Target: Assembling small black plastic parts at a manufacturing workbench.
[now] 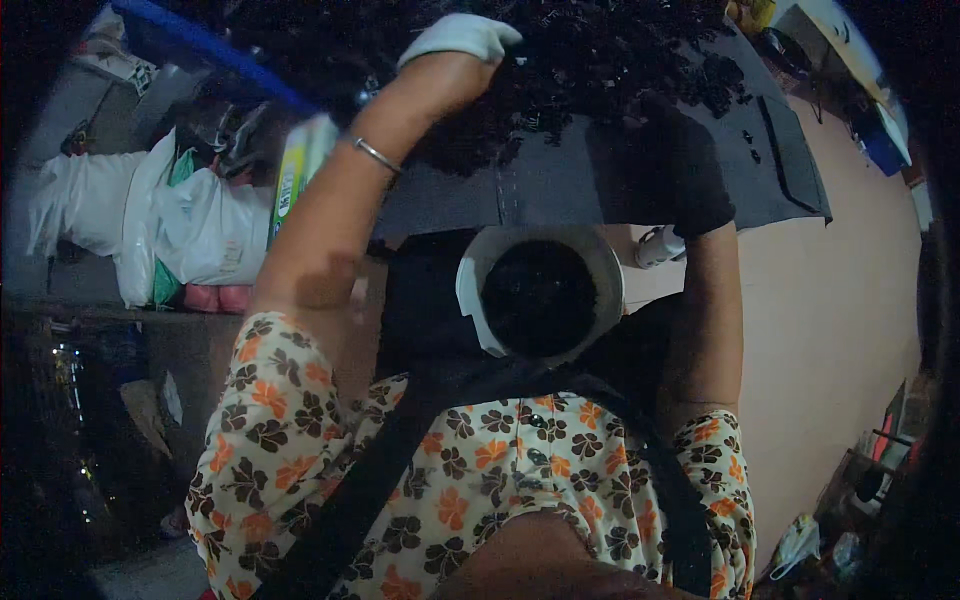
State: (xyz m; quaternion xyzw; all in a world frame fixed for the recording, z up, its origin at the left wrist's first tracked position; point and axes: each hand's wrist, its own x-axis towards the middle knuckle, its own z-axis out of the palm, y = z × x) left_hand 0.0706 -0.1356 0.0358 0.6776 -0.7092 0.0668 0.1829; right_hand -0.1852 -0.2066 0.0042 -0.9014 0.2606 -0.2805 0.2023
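My left hand (458, 40), in a white glove, reaches over a spread heap of dark, crinkled pieces (590, 70). Its fingers look pressed together at the heap; whatever they hold is hidden. My right hand (703, 190) seems to be in a dark glove at the right part of the dark sheet. Its fingers blend into the sheet and cannot be made out. The dark sheet (545, 195) lies under the heap. Below its near edge, between my legs, stands a white bucket (470, 285) with dark contents (540, 300).
To the left are several white plastic bags (215, 230), a green and yellow box (292, 175) and a blue pole (225, 55). A white cylindrical object (660, 246) sits beside the bucket. Pale floor (820, 290) spans the right, with a clear plastic bag (797, 545) at lower right.
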